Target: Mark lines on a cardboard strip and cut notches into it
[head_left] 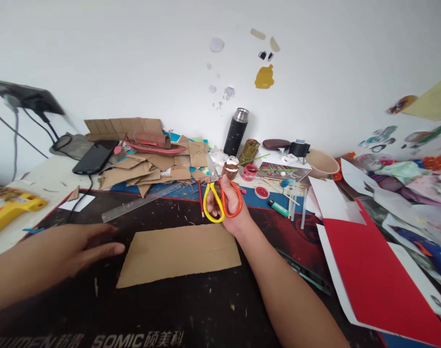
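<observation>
My right hand (234, 205) grips a pair of scissors (213, 205) with one yellow and one orange handle loop, blades pointing away from me. Below it a flat strip of brown cardboard (180, 253) lies on the dark desk mat (162, 311). To the left of that strip, my left hand (93, 244) hovers over the mat with thumb and fingers apart and nothing in them. A red pencil (201, 198) rests just left of the scissors, and a clear ruler (140, 202) lies behind the cardboard.
Cardboard scraps (144, 169), a model boat (155, 146) and a phone (96, 157) are at the back left. Behind my right hand stand a black thermos (236, 130) and paint jars (249, 172). Red paper (387, 275) covers the right side; a yellow glue gun (17, 208) lies left.
</observation>
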{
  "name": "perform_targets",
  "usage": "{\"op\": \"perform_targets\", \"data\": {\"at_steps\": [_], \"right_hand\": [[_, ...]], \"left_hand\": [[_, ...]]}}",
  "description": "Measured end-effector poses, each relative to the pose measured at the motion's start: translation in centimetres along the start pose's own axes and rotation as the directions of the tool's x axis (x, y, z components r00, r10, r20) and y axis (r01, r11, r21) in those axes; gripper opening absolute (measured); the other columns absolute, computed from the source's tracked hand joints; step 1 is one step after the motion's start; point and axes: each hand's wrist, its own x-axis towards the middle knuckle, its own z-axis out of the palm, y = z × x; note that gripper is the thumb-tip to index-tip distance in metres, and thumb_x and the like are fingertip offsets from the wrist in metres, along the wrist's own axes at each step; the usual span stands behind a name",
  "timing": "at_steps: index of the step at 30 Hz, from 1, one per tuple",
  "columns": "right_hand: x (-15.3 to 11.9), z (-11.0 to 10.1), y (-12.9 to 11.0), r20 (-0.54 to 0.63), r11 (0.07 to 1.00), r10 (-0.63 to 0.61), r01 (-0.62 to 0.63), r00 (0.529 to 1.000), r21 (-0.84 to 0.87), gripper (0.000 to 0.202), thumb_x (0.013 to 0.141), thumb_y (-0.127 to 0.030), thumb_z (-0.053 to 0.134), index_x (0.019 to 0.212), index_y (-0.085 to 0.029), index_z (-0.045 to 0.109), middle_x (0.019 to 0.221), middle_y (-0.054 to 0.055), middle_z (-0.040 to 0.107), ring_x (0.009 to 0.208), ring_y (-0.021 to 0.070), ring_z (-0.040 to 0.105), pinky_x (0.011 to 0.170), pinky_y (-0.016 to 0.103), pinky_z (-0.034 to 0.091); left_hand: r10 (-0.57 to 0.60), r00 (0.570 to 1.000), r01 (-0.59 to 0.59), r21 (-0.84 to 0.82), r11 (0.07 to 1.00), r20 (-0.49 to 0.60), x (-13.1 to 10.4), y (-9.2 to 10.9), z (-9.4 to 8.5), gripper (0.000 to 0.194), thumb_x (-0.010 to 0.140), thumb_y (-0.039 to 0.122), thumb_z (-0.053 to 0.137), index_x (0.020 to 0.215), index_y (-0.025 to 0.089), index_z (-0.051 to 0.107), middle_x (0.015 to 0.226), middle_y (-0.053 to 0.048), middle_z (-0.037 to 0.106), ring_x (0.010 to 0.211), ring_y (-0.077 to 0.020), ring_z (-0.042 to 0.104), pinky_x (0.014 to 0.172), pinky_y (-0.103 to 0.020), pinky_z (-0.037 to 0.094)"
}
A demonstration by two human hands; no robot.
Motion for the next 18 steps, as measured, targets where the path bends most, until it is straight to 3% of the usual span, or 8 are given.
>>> {"op": "perform_targets", "data": {"at_steps": [1,4,7,8,13,18], "right_hand": [[0.0,0.0,0.2,0.006,1.0,0.001,-0.001,1.0,-0.015,0.07,0.085,-0.088,0.086,0.095,-0.02,0.076,0.064,-0.001,0.07,0.047,0.0124,0.057,0.042,0.023,0.039],[0.0,0.1,0.7,0.023,0.997,0.028,-0.026,0.999,-0.071,0.071,0.084,-0.091,0.084,0.084,-0.021,0.073,0.057,0.0,0.065,0.045,0.0124,0.054,0.042,0.023,0.039],[0.0,0.1,0.7,-0.005,0.997,0.019,-0.019,1.0,-0.074,0.072,0.081,-0.092,0.086,0.081,-0.021,0.072,0.059,0.0,0.066,0.045,0.0125,0.055,0.041,0.024,0.038],[0.0,0.1,0.6,-0.021,0.998,0.008,-0.01,1.0,-0.067,0.072,0.08,-0.091,0.087,0.081,-0.021,0.072,0.06,0.0,0.067,0.045,0.0125,0.055,0.04,0.023,0.038],[0.1,0.0,0.2,-0.05,0.998,0.0,-0.003,0.999,-0.06,0.069,0.086,-0.088,0.084,0.084,-0.02,0.072,0.061,0.001,0.067,0.047,0.013,0.057,0.04,0.023,0.037],[0.0,0.1,0.5,0.007,0.997,-0.008,0.009,1.0,-0.081,0.07,0.086,-0.087,0.086,0.103,-0.02,0.078,0.066,-0.001,0.07,0.048,0.0137,0.062,0.042,0.023,0.041]], "left_hand": [[-0.042,0.998,0.046,0.077,0.996,-0.042,0.1,-0.3,-0.3,0.071,0.073,0.093,0.058,0.097,0.032,0.084,0.09,-0.01,0.088,0.091,-0.0462,0.085,0.081,-0.053,0.064],[-0.037,0.998,0.046,0.211,0.976,-0.043,1.3,-0.3,-0.6,0.072,0.092,0.088,0.042,0.115,0.033,0.082,0.093,-0.008,0.085,0.083,-0.0409,0.08,0.079,-0.051,0.061],[0.191,0.975,-0.156,0.268,0.951,-0.111,3.2,-0.4,0.3,0.065,0.098,0.073,0.046,0.127,0.024,0.077,0.136,-0.018,0.081,0.127,-0.0461,0.076,0.107,-0.057,0.058],[0.221,0.968,-0.183,0.268,0.946,-0.118,4.0,-0.6,0.7,0.062,0.097,0.068,0.048,0.126,0.021,0.075,0.14,-0.022,0.078,0.134,-0.0478,0.073,0.112,-0.06,0.056],[0.172,0.981,-0.154,0.169,0.973,-0.093,6.6,-2.4,2.0,0.038,0.098,0.064,0.054,0.102,0.029,0.067,0.112,-0.008,0.077,0.111,-0.0379,0.077,0.103,-0.049,0.059],[0.158,0.985,-0.145,0.165,0.976,-0.074,7.2,-2.8,2.0,0.036,0.093,0.065,0.06,0.09,0.03,0.061,0.089,-0.002,0.072,0.093,-0.0347,0.074,0.087,-0.043,0.054]]}}
